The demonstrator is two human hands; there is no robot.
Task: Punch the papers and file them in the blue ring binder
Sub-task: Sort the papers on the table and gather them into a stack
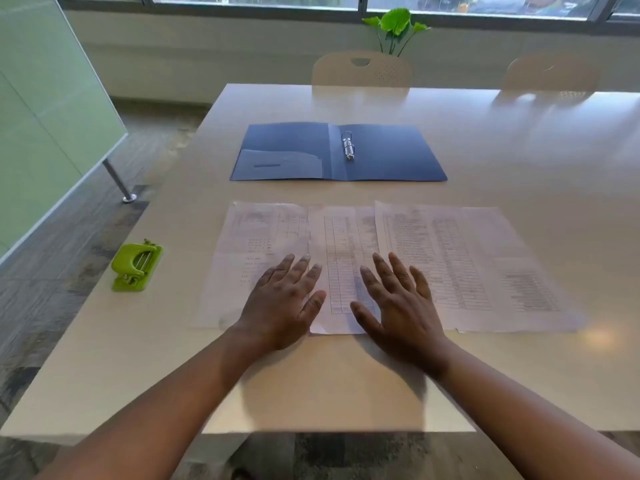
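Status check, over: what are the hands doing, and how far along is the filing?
Both hands flat on papers. Nothing punched yet; punch untouched. Binder open, way clear.

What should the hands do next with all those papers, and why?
Probably slide the three papers together into one pile. They lie spread side by side, overlapping, and the left hand and right hand lie flat and open over them. The green hole punch sits untouched to the left, and the blue ring binder lies open beyond.
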